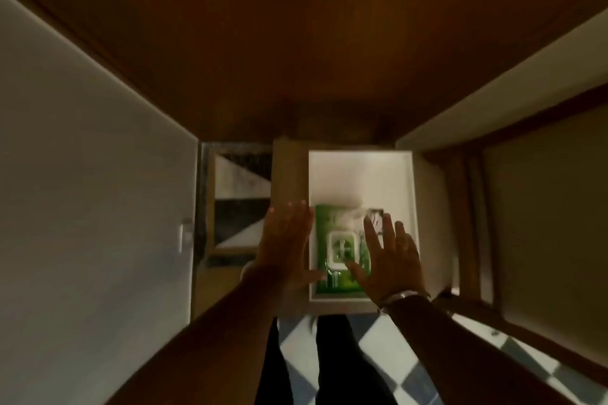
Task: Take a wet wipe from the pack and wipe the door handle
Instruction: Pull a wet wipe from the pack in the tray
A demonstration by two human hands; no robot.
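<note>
A green wipe pack [339, 250] lies on a white tray [362, 171], the left hand [284, 240] spread flat at the pack's left edge and the right hand [388, 260] over its right side, fingers splayed, gripping nothing, checkered floor [388, 355] below.

A white rectangular tray [360, 171] is sitting on a beige tabletop [289, 174]. Blue-and-white checkered floor tiles [388, 352] are showing below, and a dark brown wooden panel [296, 43] is filling the upper view.
</note>
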